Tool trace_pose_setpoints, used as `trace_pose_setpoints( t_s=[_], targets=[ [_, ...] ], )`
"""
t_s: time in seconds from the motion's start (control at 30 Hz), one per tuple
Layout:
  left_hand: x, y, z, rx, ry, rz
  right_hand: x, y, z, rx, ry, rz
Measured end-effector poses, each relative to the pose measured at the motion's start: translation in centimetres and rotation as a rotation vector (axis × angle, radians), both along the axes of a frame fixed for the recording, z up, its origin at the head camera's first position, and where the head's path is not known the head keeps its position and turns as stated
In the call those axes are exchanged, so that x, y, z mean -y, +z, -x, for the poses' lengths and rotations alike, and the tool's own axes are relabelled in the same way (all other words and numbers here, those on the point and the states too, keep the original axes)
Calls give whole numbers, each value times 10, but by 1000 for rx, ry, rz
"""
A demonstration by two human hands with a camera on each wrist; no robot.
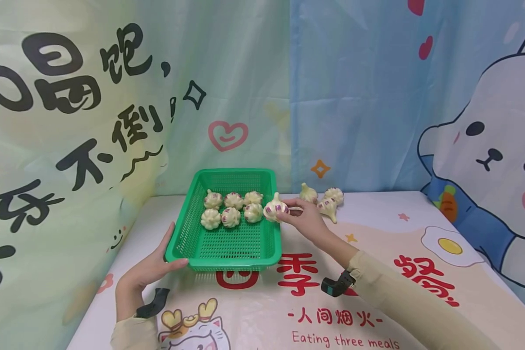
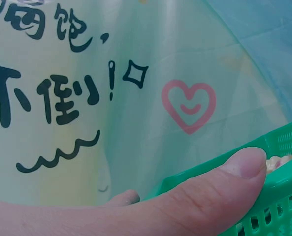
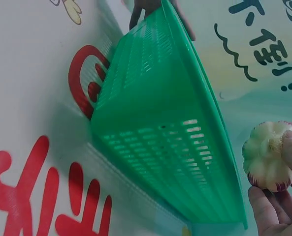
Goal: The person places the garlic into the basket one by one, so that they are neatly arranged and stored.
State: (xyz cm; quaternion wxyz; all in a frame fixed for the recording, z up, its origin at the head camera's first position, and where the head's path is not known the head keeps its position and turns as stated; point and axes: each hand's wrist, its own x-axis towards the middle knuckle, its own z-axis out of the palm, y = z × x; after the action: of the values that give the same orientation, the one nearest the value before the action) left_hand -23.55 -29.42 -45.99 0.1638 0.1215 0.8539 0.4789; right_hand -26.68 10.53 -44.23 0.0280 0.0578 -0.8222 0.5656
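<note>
My right hand (image 1: 304,218) pinches a garlic bulb (image 1: 275,208), white with purple streaks, over the right rim of a green plastic basket (image 1: 234,262). The right wrist view shows the thumb on one side of this bulb (image 3: 268,157) and fingers on the other. At the basket's front left corner, my left hand (image 1: 150,265) grips the rim. In the left wrist view the thumb (image 2: 219,189) lies over that rim; most of the other fingers are hidden. Several garlic bulbs (image 1: 231,217) lie in two rows in the back half of the basket.
Three more garlic bulbs (image 1: 328,209) lie together on the table, right of the basket and behind my right hand. A printed cloth (image 1: 337,316) covers the table. Printed curtains (image 1: 354,97) hang at the back and sides.
</note>
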Motion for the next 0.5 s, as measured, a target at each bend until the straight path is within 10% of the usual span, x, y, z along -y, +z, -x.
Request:
trace_pose_setpoints(
  t_s=[0.5],
  targets=[
    [1,-2,0,-14,-6,-2,41,7,23,-38,64,-138]
  ],
)
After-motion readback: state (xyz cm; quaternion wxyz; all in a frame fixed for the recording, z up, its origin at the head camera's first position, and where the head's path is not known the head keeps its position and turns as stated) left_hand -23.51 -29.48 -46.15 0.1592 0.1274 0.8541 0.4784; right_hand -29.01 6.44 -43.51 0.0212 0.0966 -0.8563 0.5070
